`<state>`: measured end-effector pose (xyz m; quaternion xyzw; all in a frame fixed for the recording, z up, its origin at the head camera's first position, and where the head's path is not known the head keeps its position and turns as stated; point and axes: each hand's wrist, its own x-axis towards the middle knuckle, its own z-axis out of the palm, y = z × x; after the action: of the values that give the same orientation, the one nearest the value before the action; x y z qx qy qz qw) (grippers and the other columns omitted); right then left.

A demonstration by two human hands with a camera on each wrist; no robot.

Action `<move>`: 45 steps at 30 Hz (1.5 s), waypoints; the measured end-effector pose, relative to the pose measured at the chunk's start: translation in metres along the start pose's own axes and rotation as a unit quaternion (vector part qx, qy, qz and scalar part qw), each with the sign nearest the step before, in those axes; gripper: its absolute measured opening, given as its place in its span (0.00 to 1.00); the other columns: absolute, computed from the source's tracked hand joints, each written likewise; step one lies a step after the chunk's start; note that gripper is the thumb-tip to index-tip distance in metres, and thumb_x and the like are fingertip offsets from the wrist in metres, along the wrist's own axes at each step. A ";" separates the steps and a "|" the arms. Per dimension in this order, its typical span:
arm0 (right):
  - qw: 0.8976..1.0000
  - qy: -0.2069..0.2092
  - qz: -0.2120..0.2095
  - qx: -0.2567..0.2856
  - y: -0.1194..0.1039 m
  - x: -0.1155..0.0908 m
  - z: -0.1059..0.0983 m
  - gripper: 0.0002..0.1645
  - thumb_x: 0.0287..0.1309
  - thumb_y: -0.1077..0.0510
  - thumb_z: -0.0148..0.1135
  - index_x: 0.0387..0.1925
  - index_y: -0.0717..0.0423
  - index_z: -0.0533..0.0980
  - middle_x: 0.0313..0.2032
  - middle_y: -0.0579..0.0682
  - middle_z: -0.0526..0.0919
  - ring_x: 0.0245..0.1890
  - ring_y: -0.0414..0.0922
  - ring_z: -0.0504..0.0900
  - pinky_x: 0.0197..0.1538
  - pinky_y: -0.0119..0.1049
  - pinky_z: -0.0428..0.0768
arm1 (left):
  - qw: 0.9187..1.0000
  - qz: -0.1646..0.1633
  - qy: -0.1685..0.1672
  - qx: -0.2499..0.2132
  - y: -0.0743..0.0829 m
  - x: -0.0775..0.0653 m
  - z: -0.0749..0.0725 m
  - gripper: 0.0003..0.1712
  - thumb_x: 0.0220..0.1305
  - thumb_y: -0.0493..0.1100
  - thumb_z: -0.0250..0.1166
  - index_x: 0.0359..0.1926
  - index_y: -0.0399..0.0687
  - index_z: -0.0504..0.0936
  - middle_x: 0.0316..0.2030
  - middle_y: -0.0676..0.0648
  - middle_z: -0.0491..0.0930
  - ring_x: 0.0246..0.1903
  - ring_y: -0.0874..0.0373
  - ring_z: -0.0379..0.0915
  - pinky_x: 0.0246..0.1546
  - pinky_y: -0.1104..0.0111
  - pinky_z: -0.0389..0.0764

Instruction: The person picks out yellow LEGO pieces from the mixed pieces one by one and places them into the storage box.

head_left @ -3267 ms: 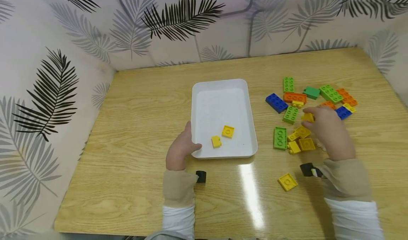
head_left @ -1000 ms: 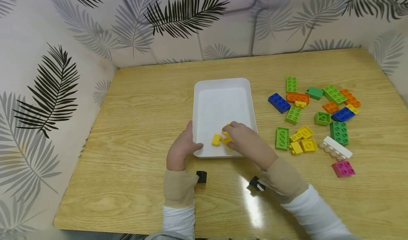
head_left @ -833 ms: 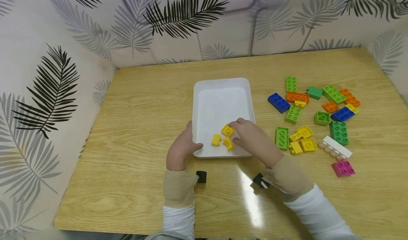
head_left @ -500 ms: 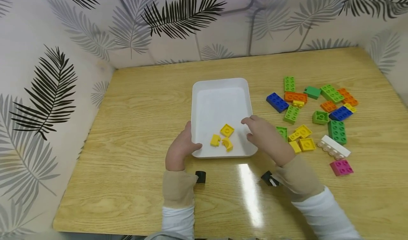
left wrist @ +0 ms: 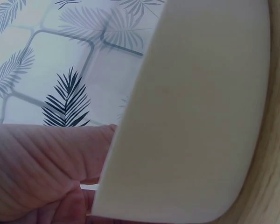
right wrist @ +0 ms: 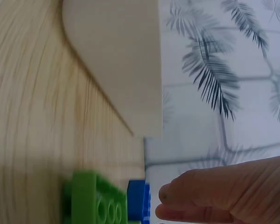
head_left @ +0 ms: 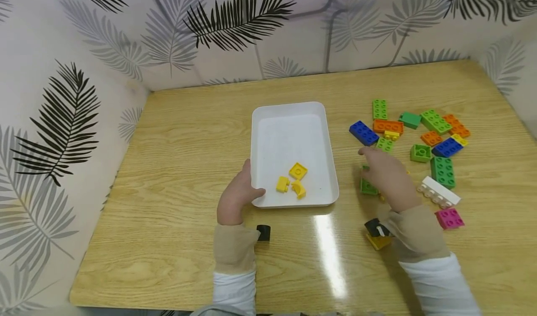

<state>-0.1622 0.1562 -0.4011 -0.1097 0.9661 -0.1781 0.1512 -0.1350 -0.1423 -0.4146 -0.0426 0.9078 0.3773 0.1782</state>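
Observation:
A shallow white tray [head_left: 291, 134] lies on the wooden table with three yellow toy building bricks near its front: a square plate [head_left: 298, 171], a small studded brick [head_left: 283, 184] and a curved piece [head_left: 299, 189]. My left hand [head_left: 237, 195] grips the tray's front left side, thumb over the rim and fingers along the outer wall. To the right, my right hand [head_left: 388, 174] hovers with loosely bent fingers and nothing between them. It overlaps a light green brick [head_left: 369, 185] and hides most of the yellow cluster behind it. Under its wrist a yellow square piece [head_left: 379, 242] partly shows.
Several mixed bricks lie beyond the right hand, among them a blue brick [head_left: 363, 133], an orange brick [head_left: 388, 127] and a dark green brick [head_left: 443, 172]. A white brick [head_left: 438, 191] and a pink brick [head_left: 450, 218] are at the right. Leaf-patterned cloth [head_left: 285, 31] borders the table.
My right hand brought a yellow curved piece from the pile into the tray, let it go, and moved back right over the bricks. The left hand has stayed on the tray.

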 end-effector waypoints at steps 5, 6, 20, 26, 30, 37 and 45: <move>0.999 0.031 0.038 0.010 0.022 -0.004 -0.002 0.29 0.51 0.63 0.51 0.56 0.70 0.61 0.53 0.74 0.64 0.49 0.66 0.68 0.49 0.58 0.72 | 1.000 -0.005 -0.001 0.003 0.000 0.000 0.000 0.45 0.48 0.33 0.62 0.65 0.45 0.47 0.61 0.39 0.64 0.58 0.48 0.62 0.62 0.56 0.64; 0.998 0.035 0.048 0.015 0.026 -0.005 -0.002 0.29 0.51 0.61 0.52 0.56 0.70 0.60 0.53 0.74 0.63 0.48 0.66 0.68 0.48 0.59 0.72 | 1.000 -0.006 -0.001 0.004 0.000 0.000 0.000 0.45 0.48 0.33 0.62 0.65 0.45 0.47 0.61 0.39 0.64 0.58 0.48 0.62 0.62 0.56 0.64; 0.995 -0.018 0.089 0.035 0.053 -0.009 -0.006 0.35 0.51 0.57 0.53 0.57 0.72 0.56 0.54 0.75 0.63 0.53 0.68 0.62 0.53 0.62 0.66 | 1.000 -0.003 0.001 -0.005 0.001 -0.001 0.001 0.46 0.48 0.31 0.61 0.65 0.44 0.47 0.61 0.39 0.64 0.57 0.48 0.62 0.61 0.56 0.65; 0.994 -0.044 0.085 0.046 0.054 -0.010 -0.008 0.37 0.52 0.55 0.51 0.59 0.72 0.55 0.54 0.75 0.64 0.52 0.67 0.65 0.52 0.61 0.68 | 1.000 -0.006 0.002 -0.001 0.000 0.001 0.001 0.46 0.48 0.32 0.62 0.65 0.46 0.47 0.61 0.39 0.64 0.57 0.48 0.62 0.61 0.56 0.65; 0.993 -0.064 0.093 0.046 0.055 -0.011 -0.010 0.35 0.54 0.56 0.48 0.59 0.72 0.54 0.56 0.75 0.62 0.52 0.67 0.65 0.52 0.61 0.68 | 1.000 0.004 0.004 0.001 -0.001 0.001 0.001 0.46 0.47 0.32 0.62 0.65 0.44 0.47 0.60 0.39 0.65 0.57 0.47 0.62 0.61 0.56 0.64; 0.993 -0.073 0.089 0.034 0.059 -0.013 -0.011 0.27 0.50 0.69 0.44 0.56 0.69 0.61 0.54 0.73 0.66 0.44 0.60 0.69 0.45 0.53 0.72 | 1.000 0.011 0.007 -0.006 -0.002 0.001 0.001 0.47 0.47 0.31 0.62 0.65 0.44 0.46 0.60 0.38 0.65 0.57 0.47 0.62 0.61 0.56 0.64; 0.995 -0.068 0.074 0.019 0.059 -0.010 -0.006 0.26 0.46 0.65 0.53 0.51 0.67 0.67 0.50 0.72 0.70 0.42 0.61 0.70 0.44 0.55 0.72 | 1.000 0.009 0.004 -0.009 -0.002 0.001 0.002 0.47 0.47 0.31 0.62 0.65 0.45 0.47 0.60 0.39 0.65 0.57 0.48 0.62 0.61 0.56 0.64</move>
<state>-0.1647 0.2146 -0.4155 -0.0465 0.9554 -0.1773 0.2315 -0.1349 -0.1423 -0.4176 -0.0376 0.9053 0.3870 0.1713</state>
